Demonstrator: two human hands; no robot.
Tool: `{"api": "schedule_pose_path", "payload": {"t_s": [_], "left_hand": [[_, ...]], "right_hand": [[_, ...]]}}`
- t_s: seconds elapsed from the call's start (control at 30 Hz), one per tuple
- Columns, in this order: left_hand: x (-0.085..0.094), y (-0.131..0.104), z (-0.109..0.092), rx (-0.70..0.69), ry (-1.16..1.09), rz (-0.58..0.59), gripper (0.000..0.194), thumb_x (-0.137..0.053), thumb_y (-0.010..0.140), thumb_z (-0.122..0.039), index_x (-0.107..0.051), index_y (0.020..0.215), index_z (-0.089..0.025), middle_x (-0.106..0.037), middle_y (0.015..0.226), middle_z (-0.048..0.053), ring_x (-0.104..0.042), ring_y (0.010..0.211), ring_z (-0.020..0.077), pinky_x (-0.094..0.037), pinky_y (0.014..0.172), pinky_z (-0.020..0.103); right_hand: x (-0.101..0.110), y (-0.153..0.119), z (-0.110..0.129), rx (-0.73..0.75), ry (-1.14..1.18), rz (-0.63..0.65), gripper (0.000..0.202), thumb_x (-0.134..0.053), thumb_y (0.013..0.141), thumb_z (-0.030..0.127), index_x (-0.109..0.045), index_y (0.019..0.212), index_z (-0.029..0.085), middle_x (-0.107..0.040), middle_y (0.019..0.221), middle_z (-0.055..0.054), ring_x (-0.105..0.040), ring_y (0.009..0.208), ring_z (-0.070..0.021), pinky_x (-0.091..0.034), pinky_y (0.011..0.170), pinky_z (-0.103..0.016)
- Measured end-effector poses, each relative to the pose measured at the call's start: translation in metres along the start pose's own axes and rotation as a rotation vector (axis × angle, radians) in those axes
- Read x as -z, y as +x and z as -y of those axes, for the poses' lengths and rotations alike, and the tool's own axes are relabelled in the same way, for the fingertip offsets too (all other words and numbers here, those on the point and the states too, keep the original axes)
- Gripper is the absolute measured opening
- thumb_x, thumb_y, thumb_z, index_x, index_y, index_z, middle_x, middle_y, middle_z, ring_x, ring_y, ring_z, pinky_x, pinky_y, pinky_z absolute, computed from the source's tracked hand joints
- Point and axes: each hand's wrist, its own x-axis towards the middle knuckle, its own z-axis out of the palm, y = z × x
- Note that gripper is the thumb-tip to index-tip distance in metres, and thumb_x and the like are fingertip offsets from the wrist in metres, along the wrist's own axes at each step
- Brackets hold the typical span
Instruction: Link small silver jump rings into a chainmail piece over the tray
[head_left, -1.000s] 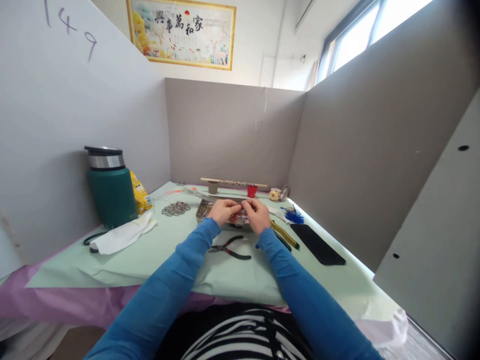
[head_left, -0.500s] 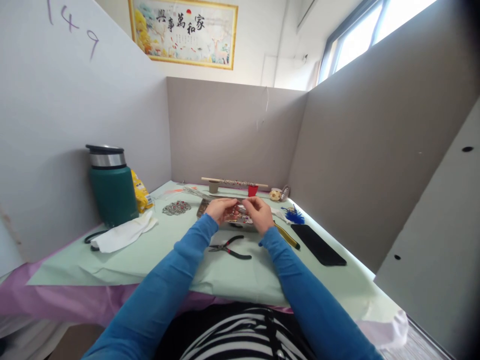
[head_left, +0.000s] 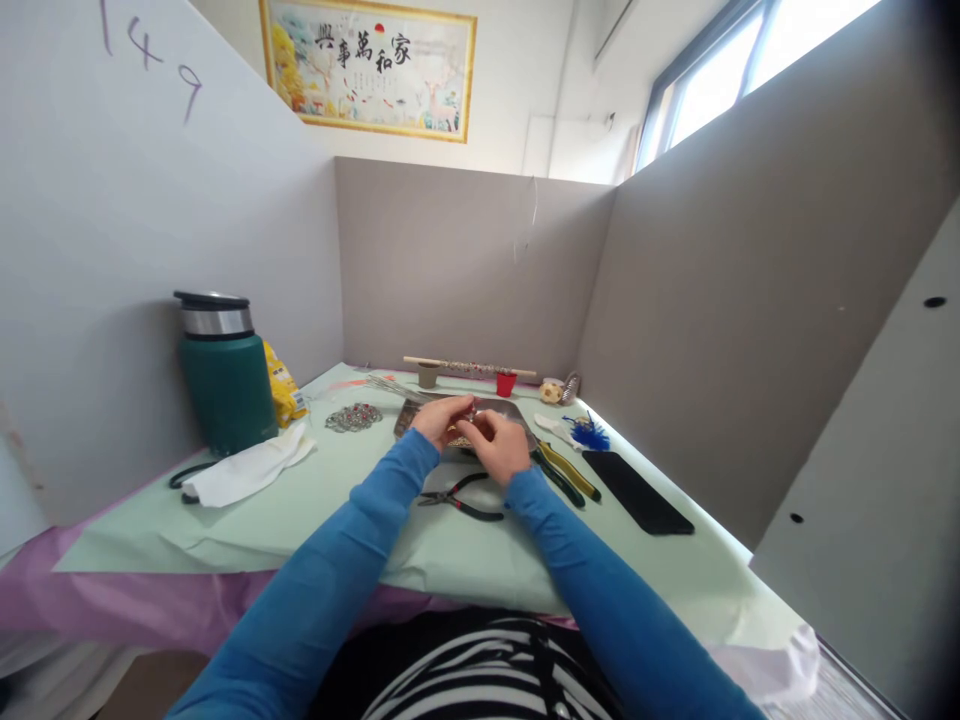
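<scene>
My left hand and my right hand meet fingertip to fingertip above a shallow metal tray of small coloured beads. Both pinch a small beaded piece between them; it is too small to make out. A thin wire shows against the back wall above the hands. Just in front of the hands, black pliers lie on the pale green sheet. Right of my right wrist are yellow-handled pliers.
A green flask, a yellow bag and a white cloth stand at the left. Silver rings lie left of the tray. A black phone and blue feather are right. A wooden stick rests on small cups at the back.
My right hand has shifted left and toward me, closing in on my left hand. The right end of the tray and the yellow-handled pliers are now uncovered.
</scene>
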Motion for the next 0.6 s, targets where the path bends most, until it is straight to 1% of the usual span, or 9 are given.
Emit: {"api": "schedule_pose_path", "payload": {"t_s": [0.1,0.23,0.33,0.47,0.53,0.6], "left_hand": [[-0.002,-0.002,0.000,-0.017,0.047,0.004,0.026,-0.073,0.060,-0.033,-0.071,0.077,-0.013,-0.065,0.074,0.007,-0.058,0.068,0.0138,-0.044,0.060,0.023],[-0.006,-0.006,-0.002,-0.073,0.123,-0.052,0.026,-0.073,0.058,-0.032,-0.071,0.076,-0.013,-0.066,0.077,0.007,-0.058,0.069,0.0142,-0.043,0.060,0.024],[-0.009,-0.008,-0.002,-0.102,0.141,-0.076,0.026,-0.074,0.057,-0.030,-0.071,0.075,-0.012,-0.067,0.076,0.008,-0.058,0.067,0.0139,-0.043,0.058,0.023],[-0.011,-0.008,0.000,-0.125,0.115,-0.073,0.026,-0.074,0.057,-0.029,-0.070,0.075,-0.011,-0.067,0.077,0.009,-0.058,0.067,0.0146,-0.044,0.056,0.023],[-0.011,-0.007,0.001,-0.132,0.099,-0.074,0.026,-0.074,0.057,-0.029,-0.070,0.075,-0.011,-0.067,0.077,0.009,-0.059,0.066,0.0144,-0.043,0.056,0.023],[-0.010,-0.006,0.002,-0.140,0.083,-0.059,0.025,-0.074,0.058,-0.029,-0.069,0.074,-0.010,-0.066,0.075,0.009,-0.058,0.065,0.0139,-0.043,0.056,0.023]], "right_hand": [[-0.006,-0.002,-0.001,0.004,-0.173,-0.021,0.031,-0.046,0.082,0.044,-0.059,0.070,0.019,-0.061,0.060,-0.001,-0.051,0.054,-0.0132,-0.031,0.054,-0.023],[-0.009,-0.001,-0.004,-0.043,-0.162,-0.045,0.025,-0.043,0.084,0.039,-0.059,0.081,0.020,-0.065,0.068,-0.003,-0.056,0.061,-0.0153,-0.034,0.059,-0.024],[-0.011,0.001,-0.002,-0.081,-0.100,-0.035,0.026,-0.039,0.086,0.037,-0.058,0.081,0.021,-0.064,0.067,-0.003,-0.057,0.062,-0.0162,-0.037,0.061,-0.025],[-0.016,0.002,-0.002,-0.119,0.034,-0.041,0.024,-0.038,0.085,0.039,-0.054,0.080,0.021,-0.062,0.066,-0.003,-0.056,0.061,-0.0165,-0.038,0.060,-0.026],[-0.019,0.003,-0.003,-0.135,0.139,-0.055,0.023,-0.040,0.084,0.040,-0.052,0.077,0.022,-0.059,0.060,-0.001,-0.053,0.057,-0.0156,-0.038,0.057,-0.025],[-0.020,0.004,-0.003,-0.163,0.302,-0.035,0.023,-0.042,0.083,0.041,-0.050,0.073,0.022,-0.053,0.053,0.002,-0.048,0.050,-0.0135,-0.036,0.052,-0.024]]}}
